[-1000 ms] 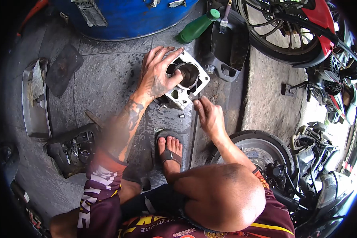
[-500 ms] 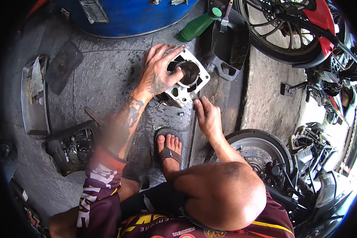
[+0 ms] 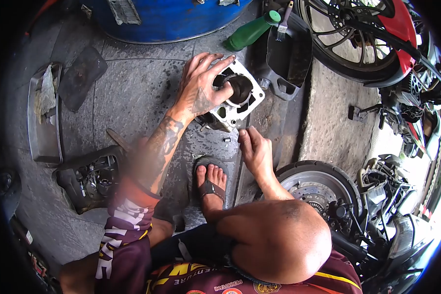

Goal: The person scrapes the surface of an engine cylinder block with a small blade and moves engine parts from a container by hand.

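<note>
Metal block [image 3: 240, 91] part-hidden bhd L hand [image 3: 202, 90], L forearm [image 3: 149, 159] blurred, drum [image 3: 174, 22] cut off @ top

- A motorcycle repair workshop, judging by the machines and loose parts around
- A spoked wheel [image 3: 350, 44] beside red bodywork [image 3: 401, 41], with another wheel [image 3: 321, 188] carrying a brake disc lower down
- An engine cylinder [image 3: 242, 88] out in the open
- Stained grey floor [image 3: 137, 93], a metal tray [image 3: 46, 142], a blue drum [image 3: 171, 22]
- A brush [image 3: 282, 30] at a cut-open black jug [image 3: 279, 59]

Blue drum [image 3: 171, 22], green bottle [image 3: 252, 32], metal tray [image 3: 59, 142] on floor [image 3: 132, 93]
</note>
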`<state>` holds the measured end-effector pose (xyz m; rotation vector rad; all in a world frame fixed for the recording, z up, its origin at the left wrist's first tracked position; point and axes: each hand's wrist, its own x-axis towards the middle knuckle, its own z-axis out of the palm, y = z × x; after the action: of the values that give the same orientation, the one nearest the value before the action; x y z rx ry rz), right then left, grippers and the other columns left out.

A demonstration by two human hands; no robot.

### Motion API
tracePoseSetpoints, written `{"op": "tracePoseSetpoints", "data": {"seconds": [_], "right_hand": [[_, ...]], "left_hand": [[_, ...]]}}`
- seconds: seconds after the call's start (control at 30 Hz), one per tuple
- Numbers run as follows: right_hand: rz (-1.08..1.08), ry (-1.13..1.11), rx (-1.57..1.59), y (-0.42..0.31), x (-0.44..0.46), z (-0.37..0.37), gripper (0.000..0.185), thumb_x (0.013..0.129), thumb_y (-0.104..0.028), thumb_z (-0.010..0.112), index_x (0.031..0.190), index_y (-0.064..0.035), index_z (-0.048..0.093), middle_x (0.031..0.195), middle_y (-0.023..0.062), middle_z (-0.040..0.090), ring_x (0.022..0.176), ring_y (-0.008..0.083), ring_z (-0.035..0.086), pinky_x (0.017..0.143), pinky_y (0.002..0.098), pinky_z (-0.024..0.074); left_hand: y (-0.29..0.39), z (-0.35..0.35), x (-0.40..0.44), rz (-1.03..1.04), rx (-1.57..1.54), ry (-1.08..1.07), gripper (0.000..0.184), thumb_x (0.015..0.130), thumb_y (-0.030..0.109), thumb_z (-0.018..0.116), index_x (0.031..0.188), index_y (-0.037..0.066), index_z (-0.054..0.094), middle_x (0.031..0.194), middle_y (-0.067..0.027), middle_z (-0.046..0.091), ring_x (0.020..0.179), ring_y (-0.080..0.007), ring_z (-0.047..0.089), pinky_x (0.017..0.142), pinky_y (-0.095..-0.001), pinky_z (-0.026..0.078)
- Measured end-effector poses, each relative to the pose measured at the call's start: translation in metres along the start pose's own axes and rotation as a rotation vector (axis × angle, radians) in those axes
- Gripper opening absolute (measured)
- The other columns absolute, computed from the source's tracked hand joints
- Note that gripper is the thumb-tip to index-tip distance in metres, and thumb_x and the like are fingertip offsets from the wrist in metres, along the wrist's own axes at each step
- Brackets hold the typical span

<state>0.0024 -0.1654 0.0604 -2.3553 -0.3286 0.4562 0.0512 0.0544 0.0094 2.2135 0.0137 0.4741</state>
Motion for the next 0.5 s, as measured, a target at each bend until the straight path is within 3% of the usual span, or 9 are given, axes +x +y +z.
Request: {"op": "tracePoseSetpoints", "data": {"seconds": [0.13,0.27,0.5], "right_hand": [[0.090,0.021,-0.024,0.002,0.010,-0.007,0.028,0.102,-0.024,0.058,0.086,-0.0010,0.060,0.068,0.0206,0.064,0.064,0.0412,0.065,0.058,0.0442,0.0488],[-0.025,0.005,-0.067,-0.003,-0.004,0.000,0.028,0.101,-0.023,0.059,0.084,-0.0005,0.059,0.069,0.0221,0.063,0.065,0.0436,0.064,0.057,0.0451,0.0484],[0.056,0.006,-0.008,-0.003,-0.003,0.000,0.027,0.101,-0.021,0.058,0.085,0.0004,0.059,0.065,0.0217,0.062,0.059,0.0394,0.065,0.054,0.0422,0.0475]], "left_hand": [[-0.002,0.000,-0.001,-0.007,-0.003,0.003,0.062,0.075,0.030,0.066,0.135,0.016,0.063,0.133,-0.0140,0.060,0.129,-0.0358,0.045,0.113,-0.0469,0.034],[-0.001,0.000,0.000,-0.005,-0.003,0.019,0.061,0.074,0.030,0.066,0.134,0.016,0.064,0.133,-0.0140,0.060,0.129,-0.0355,0.046,0.113,-0.0468,0.033],[-0.001,-0.001,-0.001,-0.001,-0.011,0.013,0.062,0.074,0.029,0.066,0.134,0.015,0.063,0.133,-0.0144,0.059,0.129,-0.0360,0.046,0.112,-0.0468,0.035]]}}
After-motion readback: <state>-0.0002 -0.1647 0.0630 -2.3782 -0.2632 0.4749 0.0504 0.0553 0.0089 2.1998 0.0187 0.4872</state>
